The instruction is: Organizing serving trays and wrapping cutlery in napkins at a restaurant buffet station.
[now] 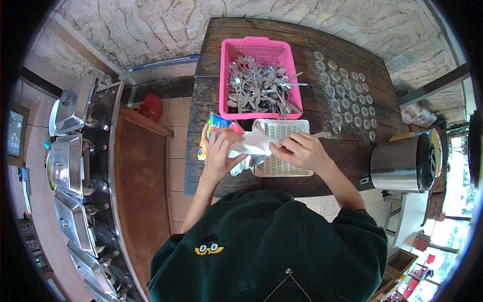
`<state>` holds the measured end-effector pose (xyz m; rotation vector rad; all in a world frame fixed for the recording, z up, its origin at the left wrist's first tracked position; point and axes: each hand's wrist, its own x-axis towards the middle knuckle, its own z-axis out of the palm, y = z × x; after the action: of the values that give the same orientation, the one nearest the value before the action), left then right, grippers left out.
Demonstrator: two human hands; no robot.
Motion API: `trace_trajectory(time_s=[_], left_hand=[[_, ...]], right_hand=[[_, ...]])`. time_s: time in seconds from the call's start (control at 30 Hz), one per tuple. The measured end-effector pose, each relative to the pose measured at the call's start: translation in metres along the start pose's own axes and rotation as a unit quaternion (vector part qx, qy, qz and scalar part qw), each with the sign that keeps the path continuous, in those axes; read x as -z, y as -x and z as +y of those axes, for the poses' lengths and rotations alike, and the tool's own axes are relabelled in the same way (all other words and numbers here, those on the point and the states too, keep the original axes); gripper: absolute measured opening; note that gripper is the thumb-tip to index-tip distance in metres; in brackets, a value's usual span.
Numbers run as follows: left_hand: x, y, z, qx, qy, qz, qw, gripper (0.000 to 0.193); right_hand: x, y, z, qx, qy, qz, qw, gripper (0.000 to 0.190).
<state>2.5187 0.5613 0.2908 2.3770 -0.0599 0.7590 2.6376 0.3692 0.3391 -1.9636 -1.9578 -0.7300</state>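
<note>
Between both hands is a white paper napkin (253, 142), partly folded. My left hand (222, 148) grips its left end, thumb and fingers around it. My right hand (302, 149) pinches its right end, over a cream plastic basket (283, 171) with slotted walls. Just below the napkin a spoon (257, 160) shows its metal bowl; whether a hand holds it cannot be told. White crumpled tissue (240, 168) lies beside the basket. Behind my left hand is a colourful plastic packet (217, 121). A pink plastic basket (223, 79) full of metal forks, spoons and knives stands beyond.
Several upright glasses (340, 90) stand in rows on the dark wooden table (313, 34), right of the pink basket. A large steel drink urn (396, 163) is at the right. Metal chafing dishes (67, 171) line a counter on the left. A red plastic bag (151, 107) lies near the floor.
</note>
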Motion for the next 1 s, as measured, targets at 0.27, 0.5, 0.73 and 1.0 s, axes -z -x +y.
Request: trace_trajectory(time_s=[0.27, 0.5, 0.73, 1.0], left_hand=[[0.012, -0.012, -0.005, -0.074, 0.029, -0.12, 0.99, 0.022], [-0.013, 0.013, -0.031, -0.006, 0.087, -0.068, 0.994, 0.027], [-0.066, 0.02, -0.05, 0.158, 0.511, 0.046, 0.844, 0.088], [-0.089, 0.041, -0.022, 0.352, 0.405, -0.127, 0.835, 0.047]], right_hand=[[0.002, -0.002, -0.004, 0.026, 0.008, -0.017, 0.999, 0.026], [0.008, -0.002, 0.001, 0.001, 0.046, 0.037, 0.998, 0.032], [0.018, -0.022, 0.002, 0.012, 0.048, 0.087, 0.995, 0.035], [0.012, -0.038, 0.011, -0.006, 0.026, 0.142, 0.989, 0.031]])
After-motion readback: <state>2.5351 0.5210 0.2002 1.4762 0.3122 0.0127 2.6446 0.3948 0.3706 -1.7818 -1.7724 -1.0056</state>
